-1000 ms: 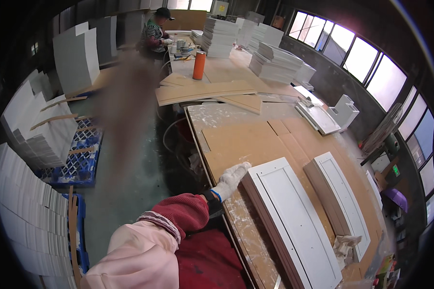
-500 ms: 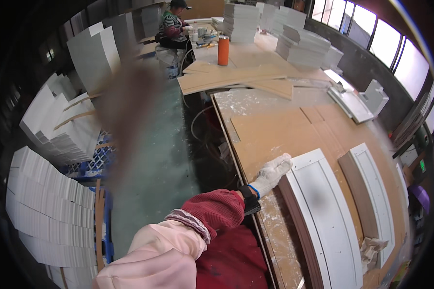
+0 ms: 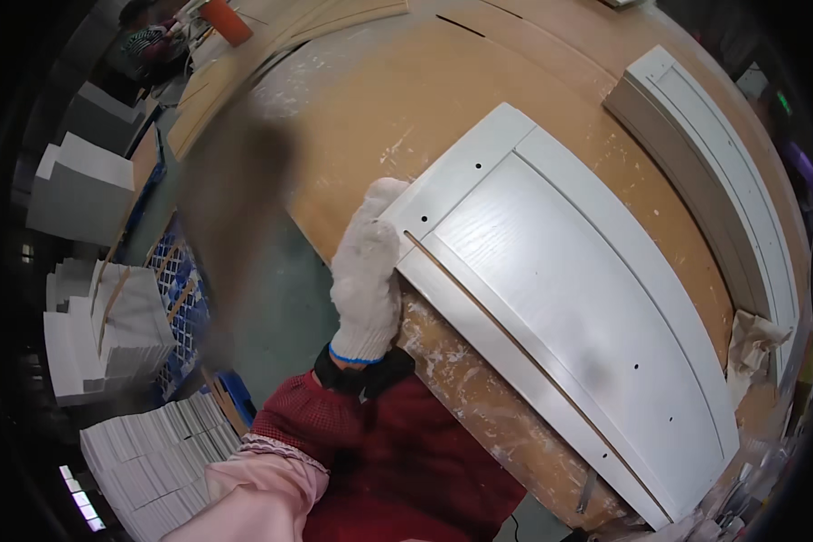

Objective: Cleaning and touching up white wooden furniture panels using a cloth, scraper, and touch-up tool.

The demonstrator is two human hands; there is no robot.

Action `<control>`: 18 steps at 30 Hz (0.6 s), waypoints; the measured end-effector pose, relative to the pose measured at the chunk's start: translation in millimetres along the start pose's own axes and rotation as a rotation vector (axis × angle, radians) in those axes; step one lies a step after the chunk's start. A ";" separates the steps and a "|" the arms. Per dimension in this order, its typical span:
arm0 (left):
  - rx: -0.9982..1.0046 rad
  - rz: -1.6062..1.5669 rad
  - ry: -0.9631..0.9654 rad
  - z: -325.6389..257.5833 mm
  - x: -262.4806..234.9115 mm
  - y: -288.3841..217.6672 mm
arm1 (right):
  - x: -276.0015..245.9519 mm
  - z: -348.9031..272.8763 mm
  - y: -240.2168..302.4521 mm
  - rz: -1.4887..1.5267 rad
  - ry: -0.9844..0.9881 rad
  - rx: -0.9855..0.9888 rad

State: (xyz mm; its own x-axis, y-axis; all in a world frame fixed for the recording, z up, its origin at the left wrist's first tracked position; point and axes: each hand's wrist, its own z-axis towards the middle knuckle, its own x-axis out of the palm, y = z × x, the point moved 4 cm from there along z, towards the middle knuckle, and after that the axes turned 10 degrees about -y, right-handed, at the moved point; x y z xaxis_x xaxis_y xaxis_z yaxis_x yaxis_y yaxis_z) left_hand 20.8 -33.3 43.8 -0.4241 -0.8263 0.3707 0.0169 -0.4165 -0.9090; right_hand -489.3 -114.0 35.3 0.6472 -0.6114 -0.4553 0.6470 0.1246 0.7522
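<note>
My left hand (image 3: 369,271), in a white knitted glove, is closed on the far left end of a white panel (image 3: 551,280). The panel has one bowed long edge, a straight edge with a narrow slot beside it, a recessed middle and several small dark holes. It lies slantwise over the near side of the brown-topped workbench (image 3: 488,397). Beside the panel's near right end, a pale blurred shape (image 3: 691,527) may be my right glove; its fingers cannot be made out.
More curved white panels (image 3: 723,163) with brown sides are on the bench to the right, beside crumpled paper (image 3: 754,343). White board stacks (image 3: 158,461) stand along the left. An orange cylinder (image 3: 226,23) and a seated person (image 3: 144,50) are at the far left.
The view has swung down and closer to the bench. My left hand has gone from resting by the panel's far end to gripping it, and the panel now faces me, turned more slantwise.
</note>
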 end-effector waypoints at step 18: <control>-0.058 0.227 -0.213 1.5 15.8 -19.2 | 30.4 8.4 -20.0 -0.135 0.015 0.039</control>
State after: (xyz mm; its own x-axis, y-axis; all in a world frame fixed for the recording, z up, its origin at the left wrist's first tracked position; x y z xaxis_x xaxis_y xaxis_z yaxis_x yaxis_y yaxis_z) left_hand 15.1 -38.9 67.4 -0.2160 -0.9591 0.1831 0.0347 -0.1950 -0.9802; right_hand -485.9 -141.7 10.3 0.5611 -0.6091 -0.5606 0.7130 0.0115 0.7011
